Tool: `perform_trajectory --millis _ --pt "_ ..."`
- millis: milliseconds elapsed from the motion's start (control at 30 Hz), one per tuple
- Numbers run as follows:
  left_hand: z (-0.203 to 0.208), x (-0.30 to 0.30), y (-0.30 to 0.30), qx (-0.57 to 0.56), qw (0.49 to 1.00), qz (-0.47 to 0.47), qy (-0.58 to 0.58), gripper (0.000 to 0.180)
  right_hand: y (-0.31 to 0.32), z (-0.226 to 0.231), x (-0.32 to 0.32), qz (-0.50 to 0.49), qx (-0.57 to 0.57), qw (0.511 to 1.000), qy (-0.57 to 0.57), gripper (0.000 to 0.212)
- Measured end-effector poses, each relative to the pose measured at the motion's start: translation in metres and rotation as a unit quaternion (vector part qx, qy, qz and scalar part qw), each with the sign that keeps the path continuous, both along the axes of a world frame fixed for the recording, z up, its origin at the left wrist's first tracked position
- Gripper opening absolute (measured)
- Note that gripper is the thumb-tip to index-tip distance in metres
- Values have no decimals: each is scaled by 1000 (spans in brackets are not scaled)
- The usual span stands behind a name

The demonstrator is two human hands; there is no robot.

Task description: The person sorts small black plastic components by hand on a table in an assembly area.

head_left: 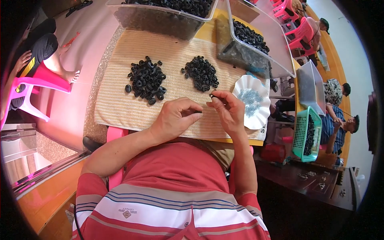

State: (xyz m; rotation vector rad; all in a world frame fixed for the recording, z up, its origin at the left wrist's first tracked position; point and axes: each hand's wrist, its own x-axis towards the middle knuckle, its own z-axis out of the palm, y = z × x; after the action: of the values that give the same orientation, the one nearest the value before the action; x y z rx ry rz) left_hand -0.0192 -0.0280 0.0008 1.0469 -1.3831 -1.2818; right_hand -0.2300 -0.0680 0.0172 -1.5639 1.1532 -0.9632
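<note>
My left hand [178, 117] is closed in a pinch over the near part of the towel, with a bit of something dark at its fingertips. Close beside it on the right, my right hand [229, 112] pinches a small black part [212, 95] between thumb and fingers. Beyond my left hand lies a loose pile of small black parts [147, 79]. A second, smaller pile of black parts [201, 73] sits farther right. To the right of my right hand stands a white scalloped dish [264, 115] holding many tiny silvery pieces [250, 101].
A striped beige towel [116, 96] covers the table. Two clear bins, one at the back [160, 22] and one at the back right [236, 56], hold black parts. A green basket [316, 136] stands farther right. People sit at both sides, one on a pink stool [50, 80].
</note>
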Motion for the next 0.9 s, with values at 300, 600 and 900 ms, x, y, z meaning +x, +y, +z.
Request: perform_trajectory --millis 300,600,900 --pt "-1 2 -1 -11 999 1 -36 14 11 -6 0 30 21 998 -48 21" --pt "-6 -3 0 27 999 11 26 20 17 -7 4 31 73 993 -91 18" --pt "-4 0 1 30 999 -2 16 25 22 -3 8 65 37 996 -53 17"
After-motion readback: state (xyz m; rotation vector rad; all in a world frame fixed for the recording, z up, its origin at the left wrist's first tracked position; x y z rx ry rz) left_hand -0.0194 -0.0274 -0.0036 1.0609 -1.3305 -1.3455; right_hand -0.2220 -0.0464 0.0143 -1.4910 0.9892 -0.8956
